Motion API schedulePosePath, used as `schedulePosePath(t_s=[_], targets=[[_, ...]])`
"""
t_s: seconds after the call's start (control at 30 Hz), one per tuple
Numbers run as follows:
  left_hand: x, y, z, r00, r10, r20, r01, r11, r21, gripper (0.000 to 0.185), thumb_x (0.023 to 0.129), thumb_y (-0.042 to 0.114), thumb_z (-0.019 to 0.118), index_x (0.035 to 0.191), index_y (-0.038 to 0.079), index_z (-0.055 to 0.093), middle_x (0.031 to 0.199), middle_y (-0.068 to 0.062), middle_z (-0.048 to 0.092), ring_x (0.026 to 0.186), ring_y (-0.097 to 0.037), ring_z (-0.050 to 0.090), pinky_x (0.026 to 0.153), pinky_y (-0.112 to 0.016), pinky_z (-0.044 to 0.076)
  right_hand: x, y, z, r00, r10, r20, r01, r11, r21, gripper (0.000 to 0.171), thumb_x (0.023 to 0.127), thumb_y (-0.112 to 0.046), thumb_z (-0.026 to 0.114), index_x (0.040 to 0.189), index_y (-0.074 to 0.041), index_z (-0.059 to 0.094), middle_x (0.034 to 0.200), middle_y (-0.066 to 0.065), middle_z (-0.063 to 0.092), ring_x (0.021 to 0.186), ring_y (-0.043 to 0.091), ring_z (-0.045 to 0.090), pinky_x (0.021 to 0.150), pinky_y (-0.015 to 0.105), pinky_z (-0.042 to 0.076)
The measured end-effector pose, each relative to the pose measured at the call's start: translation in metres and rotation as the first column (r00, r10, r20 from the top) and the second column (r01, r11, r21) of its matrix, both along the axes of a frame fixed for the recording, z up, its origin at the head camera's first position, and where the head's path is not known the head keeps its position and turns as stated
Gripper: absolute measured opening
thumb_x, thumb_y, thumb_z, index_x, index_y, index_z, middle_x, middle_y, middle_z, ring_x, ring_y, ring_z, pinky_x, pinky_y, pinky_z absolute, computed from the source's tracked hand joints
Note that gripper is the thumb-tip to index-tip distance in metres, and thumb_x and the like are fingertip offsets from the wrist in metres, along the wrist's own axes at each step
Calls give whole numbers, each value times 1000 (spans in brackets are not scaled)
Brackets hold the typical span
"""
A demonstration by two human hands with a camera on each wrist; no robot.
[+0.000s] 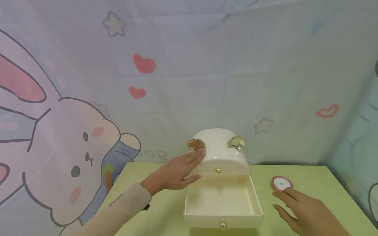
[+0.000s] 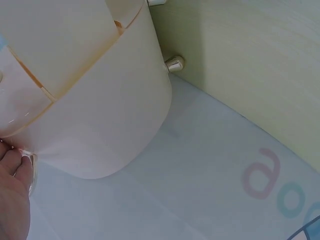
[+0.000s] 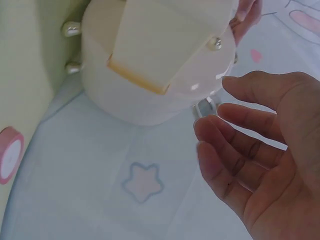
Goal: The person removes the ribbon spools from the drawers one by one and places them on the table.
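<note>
**A:** ok so where's everything sitting? I see the cream box (image 1: 220,155) at the back middle of the green counter (image 1: 319,183), right up against the cartoon cloth backdrop (image 1: 88,98).

**B:** yep, and its bottom drawer (image 1: 222,205) is pulled out toward the person, inside looks bare. Rounded top has 2 gold rings (image 1: 196,144) on the sides and a small knob (image 1: 218,170) on the front.

**A:** left hand (image 1: 177,172)?

**B:** flat against the left side of the box, fingers straight, tips just by the left ring. Not gripping anything, just resting on it. Left wrist view only shows a bit of the hand at the edge next to the box wall.

**A:** and the right hand (image 1: 307,213)?

**B:** relaxed and holding nothing, fingers loosely spread, to the right of the drawer. There's a pink round disc (image 1: 281,183) lying on the counter just past its fingertips, can't tell if they touch it.
</note>
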State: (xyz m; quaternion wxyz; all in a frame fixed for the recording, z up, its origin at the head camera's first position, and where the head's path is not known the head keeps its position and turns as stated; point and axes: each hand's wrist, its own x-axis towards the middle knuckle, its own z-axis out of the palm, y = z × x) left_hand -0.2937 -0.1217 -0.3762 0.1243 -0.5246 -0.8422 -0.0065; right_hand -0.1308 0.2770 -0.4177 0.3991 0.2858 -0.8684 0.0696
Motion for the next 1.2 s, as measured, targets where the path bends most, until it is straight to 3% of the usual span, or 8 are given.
schedulePosePath(t_s=[0.13,0.5,0.77,0.93,1.2], targets=[[-1,0,3,1000,-2,-9,2,1000,-7,74,114,50,32,170,7,11,178,-11,16,163,-24,26,129,-41,35,4,-16,5,998,55,-41,-55,998,-6,59,112,-54,31,104,-16,74,96,-7,72,59,-3,52,50,15,42],[-3,2,4,999,-15,-50,16,1000,5,73,114,51,29,170,7,12,177,-11,18,163,-24,28,128,-40,36,13,-58,7,976,178,-125,-182,983,-28,46,112,-46,42,100,-17,75,93,-6,65,62,3,55,55,12,46],[0,0,6,1000,-2,-22,2,1000,0,74,114,51,33,170,6,13,178,-11,18,162,-26,29,127,-41,38,17,-84,-12,967,238,-88,-239,971,2,45,113,-41,41,101,-16,76,93,-8,67,73,5,63,63,12,53],[-1,1,4,1000,1,-26,-1,1000,-2,74,114,51,33,170,7,12,178,-10,17,163,-24,28,128,-41,36,23,-98,-29,980,196,-23,-194,979,63,52,110,-53,41,108,-13,73,99,-7,67,81,5,61,67,15,52],[0,-1,-4,999,-3,-37,4,1000,21,74,113,48,38,170,7,13,177,-11,19,162,-25,30,127,-40,38,24,-123,-64,971,180,-156,-170,982,78,56,113,-44,33,112,-10,77,105,4,74,89,17,71,72,30,59]])
